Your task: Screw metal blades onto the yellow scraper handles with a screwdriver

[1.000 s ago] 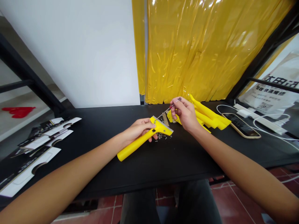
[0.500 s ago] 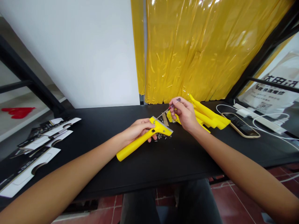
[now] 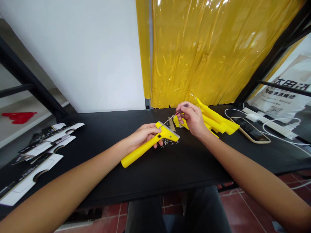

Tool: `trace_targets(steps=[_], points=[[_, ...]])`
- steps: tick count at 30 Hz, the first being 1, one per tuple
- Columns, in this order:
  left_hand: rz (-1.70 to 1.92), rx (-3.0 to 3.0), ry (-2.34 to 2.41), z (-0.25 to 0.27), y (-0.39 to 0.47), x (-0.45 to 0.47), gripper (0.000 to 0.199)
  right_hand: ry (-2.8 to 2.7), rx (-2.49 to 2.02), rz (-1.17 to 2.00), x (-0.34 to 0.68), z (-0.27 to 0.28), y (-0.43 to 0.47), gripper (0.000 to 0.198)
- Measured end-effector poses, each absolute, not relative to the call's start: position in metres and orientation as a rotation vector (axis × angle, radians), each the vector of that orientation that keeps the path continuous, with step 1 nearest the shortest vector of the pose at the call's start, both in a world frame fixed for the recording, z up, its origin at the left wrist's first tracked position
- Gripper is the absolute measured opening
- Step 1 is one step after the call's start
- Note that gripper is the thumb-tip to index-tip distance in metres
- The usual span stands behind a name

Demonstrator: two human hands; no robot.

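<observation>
My left hand [image 3: 148, 134] is closed around the neck of a yellow scraper [image 3: 139, 152], whose handle points toward me and whose metal-edged head faces away to the right. Pinched in my right hand [image 3: 191, 118] is a thin screwdriver [image 3: 173, 116] with a dark reddish handle. Its shaft slopes down to the left, and the tip meets the scraper's head near my left thumb. Small screws and nuts [image 3: 166, 141] lie on the black table just under the head. Beyond them is a narrow brown strip [image 3: 171, 124], partly covered.
More yellow scraper parts [image 3: 213, 119] are heaped behind my right hand. A phone [image 3: 252, 131] with a white cable and a power strip [image 3: 269, 121] are at the right. Flat cardboard pieces [image 3: 46, 142] lie at the left. A yellow plastic curtain [image 3: 194, 55] hangs behind the table.
The screwdriver's handle has turned slightly in my right fingers. Both hands and the scraper stay in nearly the same place.
</observation>
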State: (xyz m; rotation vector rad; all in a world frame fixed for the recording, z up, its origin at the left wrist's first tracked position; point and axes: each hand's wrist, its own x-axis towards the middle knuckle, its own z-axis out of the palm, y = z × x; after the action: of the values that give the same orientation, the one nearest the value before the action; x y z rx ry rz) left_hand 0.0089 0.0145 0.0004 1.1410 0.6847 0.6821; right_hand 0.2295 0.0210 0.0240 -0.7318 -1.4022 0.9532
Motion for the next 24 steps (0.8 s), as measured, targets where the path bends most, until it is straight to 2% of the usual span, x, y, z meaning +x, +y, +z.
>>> trace_targets(steps=[24], points=[[0.682, 1.150, 0.657, 0.0030, 0.0113, 0.0086, 0.022, -1.503, -0.669, 0.889, 0.2330, 0.0252, 0.0173, 0.014]])
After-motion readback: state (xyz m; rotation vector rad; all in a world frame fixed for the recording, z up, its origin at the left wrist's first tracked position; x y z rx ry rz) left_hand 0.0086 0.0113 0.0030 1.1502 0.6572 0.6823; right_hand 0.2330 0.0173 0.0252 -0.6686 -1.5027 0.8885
